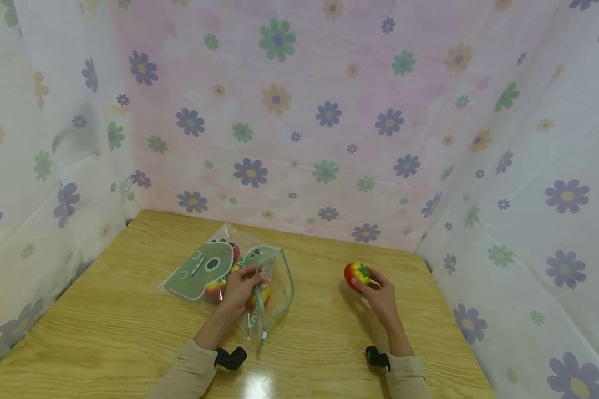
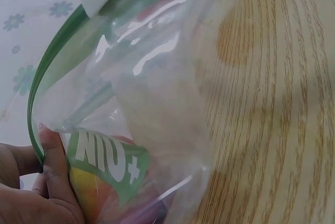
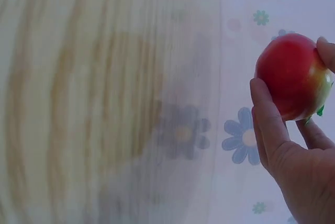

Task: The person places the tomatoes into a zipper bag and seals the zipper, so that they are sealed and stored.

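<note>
Clear bag (image 1: 192, 280), bagged fruit (image 1: 213, 290) inside, zip rim (image 1: 293, 288) gaping toward 4 o'clock. Left hand (image 1: 239, 291) pinches rim, fingers curled. Red-yellow fruit (image 1: 351, 274) well apart, roughly 3 o'clock from rim, gripped by right hand (image 1: 383, 298), thumb and fingers round it.

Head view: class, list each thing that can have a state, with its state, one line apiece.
Left hand: gripping the zip bag
Right hand: holding the red-and-yellow fruit
Zip bag: unzipped, with pieces inside
Zip slider: at the bag's near corner
Red-and-yellow fruit: outside the bag
</note>
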The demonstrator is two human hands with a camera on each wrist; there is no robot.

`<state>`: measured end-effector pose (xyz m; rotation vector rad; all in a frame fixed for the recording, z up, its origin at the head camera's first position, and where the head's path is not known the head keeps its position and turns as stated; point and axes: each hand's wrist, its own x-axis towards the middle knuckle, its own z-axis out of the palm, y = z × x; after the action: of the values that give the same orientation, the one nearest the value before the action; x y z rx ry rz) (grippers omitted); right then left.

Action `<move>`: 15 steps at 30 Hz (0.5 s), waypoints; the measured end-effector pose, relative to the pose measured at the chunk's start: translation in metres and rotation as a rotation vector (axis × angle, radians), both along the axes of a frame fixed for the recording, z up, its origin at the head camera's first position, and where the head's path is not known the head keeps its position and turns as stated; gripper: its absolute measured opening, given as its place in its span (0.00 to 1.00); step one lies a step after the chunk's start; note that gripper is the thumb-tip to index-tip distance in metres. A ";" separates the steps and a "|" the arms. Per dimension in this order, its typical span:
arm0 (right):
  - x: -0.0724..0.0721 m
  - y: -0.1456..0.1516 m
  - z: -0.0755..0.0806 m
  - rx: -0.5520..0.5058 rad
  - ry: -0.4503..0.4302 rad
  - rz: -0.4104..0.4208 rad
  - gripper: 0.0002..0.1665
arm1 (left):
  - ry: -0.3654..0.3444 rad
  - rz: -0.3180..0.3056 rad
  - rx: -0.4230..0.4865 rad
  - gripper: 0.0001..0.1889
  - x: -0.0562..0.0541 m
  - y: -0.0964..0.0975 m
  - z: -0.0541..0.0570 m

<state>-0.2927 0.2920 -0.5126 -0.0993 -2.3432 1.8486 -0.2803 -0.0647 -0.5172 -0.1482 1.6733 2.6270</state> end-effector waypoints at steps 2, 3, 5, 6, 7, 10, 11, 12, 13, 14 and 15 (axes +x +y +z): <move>0.001 -0.004 0.001 -0.007 0.019 0.016 0.35 | 0.003 0.002 0.003 0.18 0.000 0.000 0.000; 0.002 -0.005 0.002 -0.006 0.032 0.025 0.35 | 0.005 0.003 0.006 0.18 0.001 0.000 0.000; 0.002 -0.010 0.003 0.015 0.055 0.045 0.34 | 0.013 0.002 0.005 0.19 0.001 0.000 0.000; 0.003 -0.012 0.004 0.028 0.065 0.056 0.34 | 0.010 0.002 0.006 0.19 0.001 0.000 0.001; 0.003 -0.015 0.004 0.039 0.075 0.069 0.34 | 0.007 0.002 0.006 0.19 0.001 0.000 0.001; 0.004 -0.023 0.004 0.063 0.104 0.110 0.33 | 0.012 -0.002 0.000 0.19 0.001 0.000 0.001; 0.004 -0.026 0.004 0.063 0.112 0.127 0.33 | 0.009 -0.001 -0.001 0.18 0.001 0.000 0.002; 0.005 -0.030 0.004 0.068 0.120 0.144 0.32 | 0.009 -0.001 -0.003 0.18 0.001 0.000 0.002; 0.006 -0.034 0.004 0.070 0.125 0.160 0.33 | 0.010 0.000 -0.006 0.18 0.001 0.000 0.002; 0.006 -0.037 0.004 0.069 0.126 0.176 0.33 | 0.011 0.000 -0.008 0.19 0.001 0.000 0.002; 0.008 -0.042 0.004 0.068 0.123 0.195 0.33 | 0.011 0.001 -0.010 0.19 0.001 0.000 0.002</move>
<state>-0.2850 0.2503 -0.5088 0.2516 -2.4008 1.7967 -0.2793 -0.0644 -0.5153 -0.1351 1.6907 2.6246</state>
